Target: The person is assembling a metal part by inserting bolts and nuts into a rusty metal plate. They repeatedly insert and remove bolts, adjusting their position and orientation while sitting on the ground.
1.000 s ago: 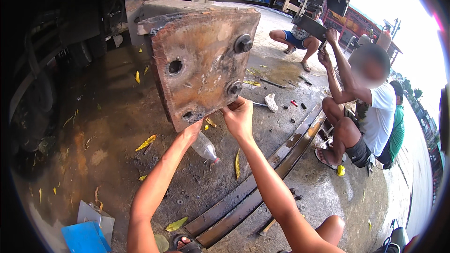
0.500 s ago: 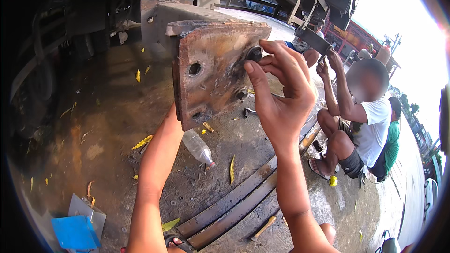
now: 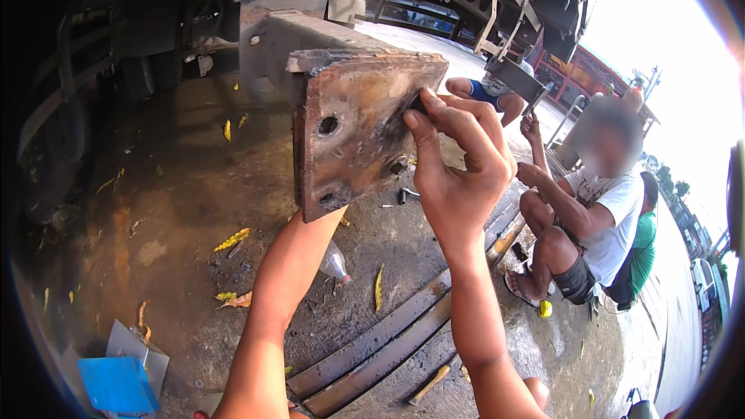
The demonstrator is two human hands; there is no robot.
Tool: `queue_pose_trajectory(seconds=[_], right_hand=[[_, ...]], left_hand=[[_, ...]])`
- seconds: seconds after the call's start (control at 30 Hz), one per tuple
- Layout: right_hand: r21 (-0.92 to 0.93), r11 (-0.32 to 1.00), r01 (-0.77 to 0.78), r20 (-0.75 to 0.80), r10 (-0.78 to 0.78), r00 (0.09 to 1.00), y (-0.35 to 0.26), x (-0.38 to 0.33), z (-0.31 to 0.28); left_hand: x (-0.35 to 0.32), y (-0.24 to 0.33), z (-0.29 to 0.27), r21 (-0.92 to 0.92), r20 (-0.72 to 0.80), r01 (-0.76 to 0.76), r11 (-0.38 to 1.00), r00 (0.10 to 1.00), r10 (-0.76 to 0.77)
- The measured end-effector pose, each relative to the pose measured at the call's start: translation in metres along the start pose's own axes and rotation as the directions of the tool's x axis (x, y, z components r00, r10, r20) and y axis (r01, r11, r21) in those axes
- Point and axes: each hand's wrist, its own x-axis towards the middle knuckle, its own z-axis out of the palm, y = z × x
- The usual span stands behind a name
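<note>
A rusty steel plate (image 3: 361, 124) with several bolt holes stands upright at the end of a thick metal beam (image 3: 330, 29). My right hand (image 3: 469, 163) is closed at the plate's right side, its thumb and fingertips pinching the head of a dark bolt (image 3: 419, 102) at the upper right hole. The fingers cover most of that bolt. At the lower right hole a second bolt or stud end (image 3: 399, 164) shows, while the two left holes look open. My left forearm (image 3: 291, 271) reaches up behind the plate, which hides my left hand and its fingers.
Below lie a plastic bottle (image 3: 334, 262), long curved steel strips (image 3: 388, 341), a wooden-handled tool (image 3: 431, 385) and a socket-like tool (image 3: 405, 195). A blue sheet (image 3: 116, 385) is at lower left. A person in a white shirt (image 3: 613, 209) squats at right, with others nearby.
My right fingers have closed further over the bolt head, now mostly covered. My left forearm has shifted right behind the plate. The squatting person has lowered one arm.
</note>
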Motion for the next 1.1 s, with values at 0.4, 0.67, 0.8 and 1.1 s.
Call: queue_pose_trajectory(seconds=[0.4,0.67,0.8,1.1], right_hand=[[0.035,0.989,-0.141,0.029,0.14,0.99,-0.0079,-0.0038,0.0012],[0.007,0.998,-0.057,-0.016,0.057,0.998,-0.0005,-0.0044,0.0053],[0.03,0.997,-0.076,-0.036,0.077,0.996,0.0001,-0.0049,0.0063],[-0.01,0.996,-0.088,0.029,0.088,0.996,-0.0033,-0.0052,0.0029]], left_hand=[[0.0029,-0.0013,0.0027,-0.031,-0.005,-0.029,0.999,1.0,0.029],[0.0032,-0.0006,0.0014,-0.05,-0.011,-0.041,0.998,0.999,0.041],[0.0071,-0.0021,0.0063,-0.054,0.0,-0.045,0.998,0.999,0.045],[0.0081,-0.0027,0.0034,-0.071,-0.003,-0.058,0.996,0.998,0.058]])
